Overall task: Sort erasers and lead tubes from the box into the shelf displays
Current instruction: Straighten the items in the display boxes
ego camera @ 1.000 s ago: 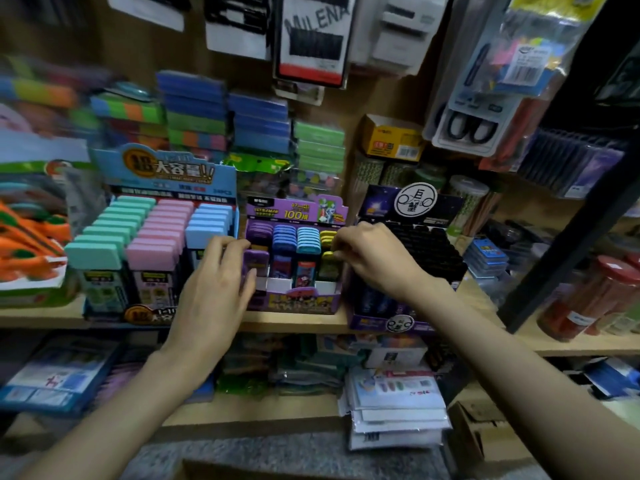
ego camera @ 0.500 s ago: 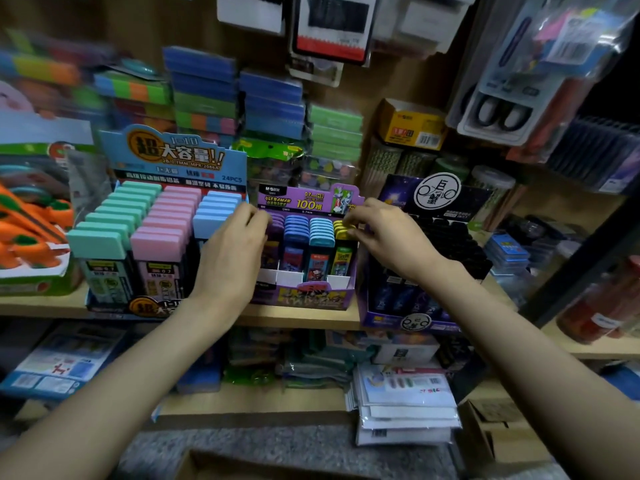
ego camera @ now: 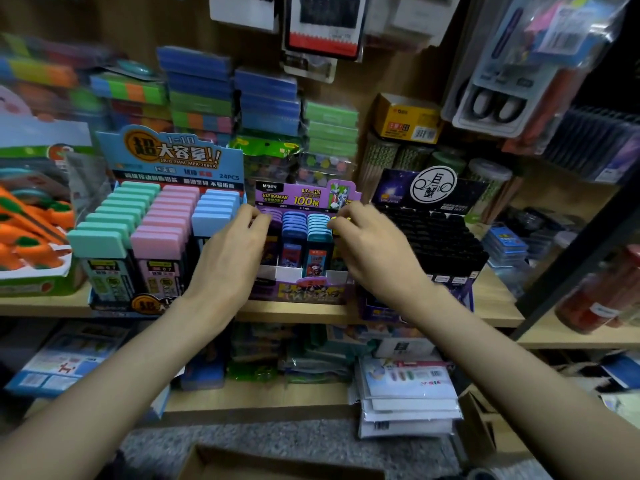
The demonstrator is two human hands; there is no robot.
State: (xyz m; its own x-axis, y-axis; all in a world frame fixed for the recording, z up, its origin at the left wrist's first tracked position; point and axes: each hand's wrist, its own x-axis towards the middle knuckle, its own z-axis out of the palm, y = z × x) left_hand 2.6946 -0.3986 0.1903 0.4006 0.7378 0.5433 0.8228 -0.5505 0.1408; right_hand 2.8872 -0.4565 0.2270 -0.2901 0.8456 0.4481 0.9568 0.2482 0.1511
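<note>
A purple display box of lead tubes stands on the wooden shelf, holding purple, blue, teal and yellow columns. My left hand reaches over its left side, fingertips resting on the tops of the purple tubes. My right hand is at the right side, fingers curled round a yellow lead tube. An open cardboard box shows at the bottom edge; its contents are hidden.
A large blue display of green, pink and blue cases stands just left of the purple box. A black display stands just right. Stacked erasers line the back wall. Packets fill the lower shelf.
Both hands have shifted a little further back along the purple box's rows, the left from its front corner onto the purple column. The view has tilted slightly.
</note>
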